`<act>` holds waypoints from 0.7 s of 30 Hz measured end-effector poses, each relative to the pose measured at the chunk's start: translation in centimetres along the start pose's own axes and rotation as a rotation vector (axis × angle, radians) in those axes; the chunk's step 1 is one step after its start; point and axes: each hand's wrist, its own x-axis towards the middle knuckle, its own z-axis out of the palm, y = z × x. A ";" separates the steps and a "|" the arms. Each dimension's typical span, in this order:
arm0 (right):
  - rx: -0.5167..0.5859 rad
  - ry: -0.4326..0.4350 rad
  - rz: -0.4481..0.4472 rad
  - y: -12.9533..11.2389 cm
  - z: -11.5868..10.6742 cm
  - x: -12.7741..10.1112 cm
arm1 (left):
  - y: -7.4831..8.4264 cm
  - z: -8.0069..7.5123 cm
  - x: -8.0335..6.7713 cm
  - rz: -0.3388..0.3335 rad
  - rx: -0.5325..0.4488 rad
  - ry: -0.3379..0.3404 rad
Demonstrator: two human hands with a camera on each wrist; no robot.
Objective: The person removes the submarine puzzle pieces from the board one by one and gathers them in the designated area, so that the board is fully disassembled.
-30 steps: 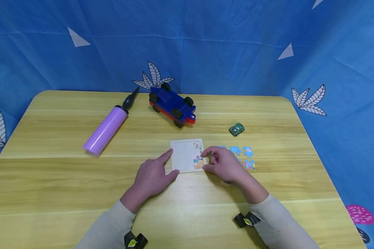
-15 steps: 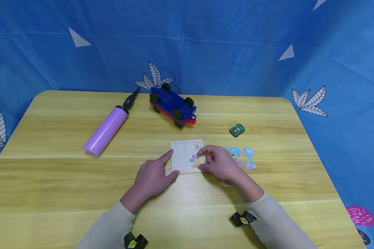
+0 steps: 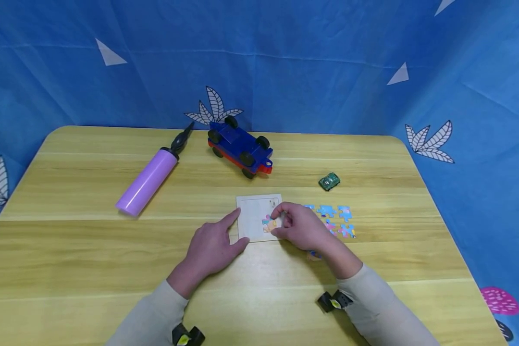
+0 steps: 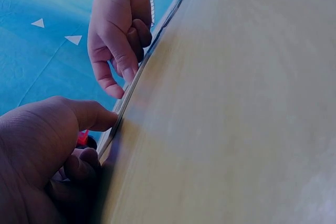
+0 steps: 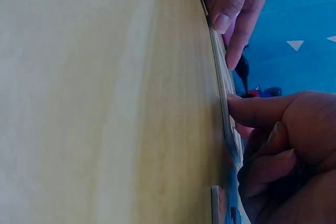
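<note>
A pale square puzzle board (image 3: 251, 216) lies on the table in the head view, with a small printed picture near its upper right corner. My left hand (image 3: 212, 244) touches the board's left edge with the thumb and forefinger spread apart. Over the right side, my right hand (image 3: 304, 226) pinches a jigsaw piece (image 3: 267, 224) between thumb and forefinger, low on the board. Pink, teal and orange show on this piece; the fingertips hide part of it. In the right wrist view, the right thumb (image 5: 249, 109) lies right at the board's thin edge.
Several blue and pink jigsaw pieces (image 3: 327, 211) lie right of the board, some behind the right hand. Farther back are a small green toy car (image 3: 329, 181), an overturned blue toy vehicle (image 3: 240, 146) and a purple hand pump (image 3: 148, 181). A blue cloth (image 3: 285, 62) hangs behind the table.
My right hand has slid leftward over the board, and the pinched jigsaw piece has shifted left with it, away from the right edge. The left hand has stayed at the left edge.
</note>
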 end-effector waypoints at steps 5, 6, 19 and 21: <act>-0.001 -0.011 -0.005 0.1 0.0 -0.1 | -0.3 0.1 0.1 0.021 -0.002 0.017; 0.001 -0.012 -0.004 0.1 0.0 -0.1 | -0.3 0.1 0.1 0.025 -0.003 0.021; 0.082 0.053 -0.029 0.7 -0.3 -1.6 | -0.2 0.1 0.1 0.017 -0.004 0.013; 0.094 0.060 -0.035 0.8 -0.4 -1.9 | -0.2 0.1 0.1 0.021 -0.003 0.018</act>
